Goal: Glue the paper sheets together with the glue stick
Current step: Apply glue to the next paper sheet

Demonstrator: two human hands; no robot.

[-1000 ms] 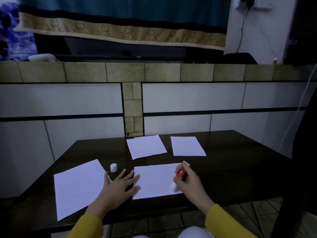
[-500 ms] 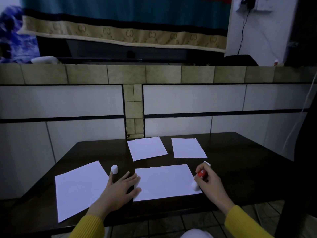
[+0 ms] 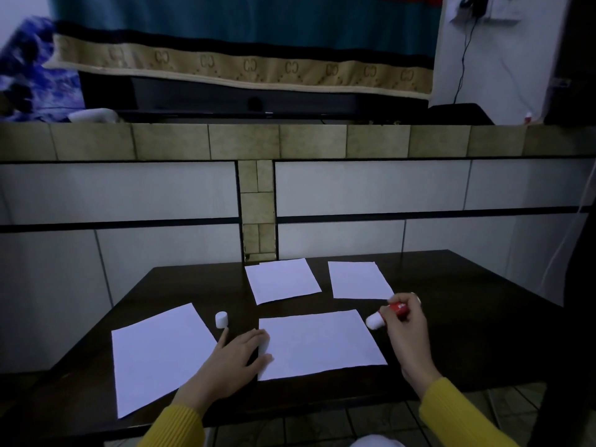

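A white paper sheet lies at the front middle of the dark table. My left hand rests flat on the table with its fingertips on the sheet's left edge. My right hand grips a red glue stick, held just off the sheet's upper right corner with its white tip pointing left and down. The white cap stands upright on the table above my left hand. A larger sheet lies to the left. Two smaller sheets lie farther back, one at the middle and one to its right.
A tiled wall rises right behind the table's far edge. A white cable hangs at the right. The table's front edge is close to my body, with floor tiles below.
My right hand has carried the glue stick rightward across the front sheet and up off its right edge. My left hand has stayed on the sheet's left edge.
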